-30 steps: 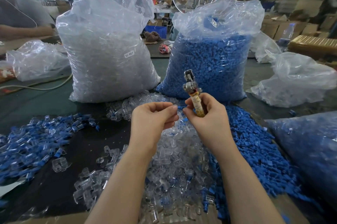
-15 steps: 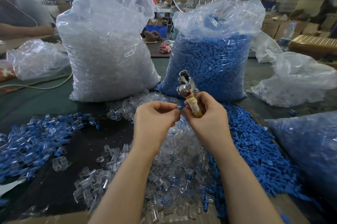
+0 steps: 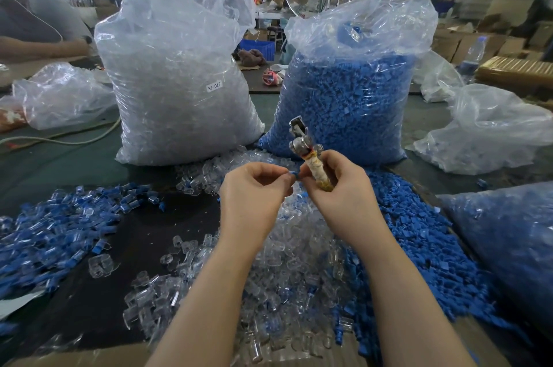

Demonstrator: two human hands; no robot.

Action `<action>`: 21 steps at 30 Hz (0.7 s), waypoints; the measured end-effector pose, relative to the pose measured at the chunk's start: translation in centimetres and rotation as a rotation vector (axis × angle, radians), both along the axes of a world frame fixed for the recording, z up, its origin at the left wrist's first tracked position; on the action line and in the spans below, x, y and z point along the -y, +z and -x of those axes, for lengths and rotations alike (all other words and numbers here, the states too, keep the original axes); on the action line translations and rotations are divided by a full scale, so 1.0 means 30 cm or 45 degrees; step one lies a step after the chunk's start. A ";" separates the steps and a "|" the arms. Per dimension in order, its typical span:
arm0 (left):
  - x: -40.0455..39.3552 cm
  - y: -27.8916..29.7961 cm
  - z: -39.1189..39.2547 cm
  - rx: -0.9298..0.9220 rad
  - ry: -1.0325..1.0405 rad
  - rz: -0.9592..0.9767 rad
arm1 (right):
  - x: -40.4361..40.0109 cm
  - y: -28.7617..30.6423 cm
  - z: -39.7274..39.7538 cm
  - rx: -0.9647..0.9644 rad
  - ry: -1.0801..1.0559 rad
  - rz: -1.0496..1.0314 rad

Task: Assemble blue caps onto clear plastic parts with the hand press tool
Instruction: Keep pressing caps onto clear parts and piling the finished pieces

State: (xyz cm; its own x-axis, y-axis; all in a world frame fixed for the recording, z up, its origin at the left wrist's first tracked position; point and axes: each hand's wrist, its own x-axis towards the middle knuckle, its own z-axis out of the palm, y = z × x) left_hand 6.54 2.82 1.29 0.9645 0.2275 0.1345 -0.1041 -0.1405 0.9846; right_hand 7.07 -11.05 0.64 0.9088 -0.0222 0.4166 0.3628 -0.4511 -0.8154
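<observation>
head view: my left hand (image 3: 254, 193) and right hand (image 3: 341, 196) have closed in at frame centre, pinching one blue cap (image 3: 294, 174) between them. my right also grips the press tool (image 3: 308, 154), now tilted left. seating comes next, i judge.
</observation>
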 end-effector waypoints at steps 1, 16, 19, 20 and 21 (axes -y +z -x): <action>0.000 0.000 0.000 -0.002 -0.005 0.024 | 0.005 0.002 0.001 -0.013 0.011 0.001; -0.014 0.019 -0.002 0.085 -0.038 0.313 | 0.034 -0.005 0.008 -0.184 0.108 0.057; -0.001 0.014 -0.001 0.080 -0.030 0.228 | 0.002 0.006 0.005 -0.073 0.052 -0.049; 0.004 0.012 -0.001 0.079 -0.031 0.198 | -0.005 0.008 0.004 -0.052 0.041 -0.060; 0.008 0.010 -0.001 0.077 -0.034 0.174 | -0.009 0.009 0.004 -0.039 0.029 -0.052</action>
State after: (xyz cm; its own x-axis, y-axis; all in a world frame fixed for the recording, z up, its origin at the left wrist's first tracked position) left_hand 6.58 2.57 1.60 0.9615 0.2222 0.1618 -0.1655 -0.0017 0.9862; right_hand 6.96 -10.76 0.91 0.9217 -0.0179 0.3874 0.3469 -0.4089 -0.8441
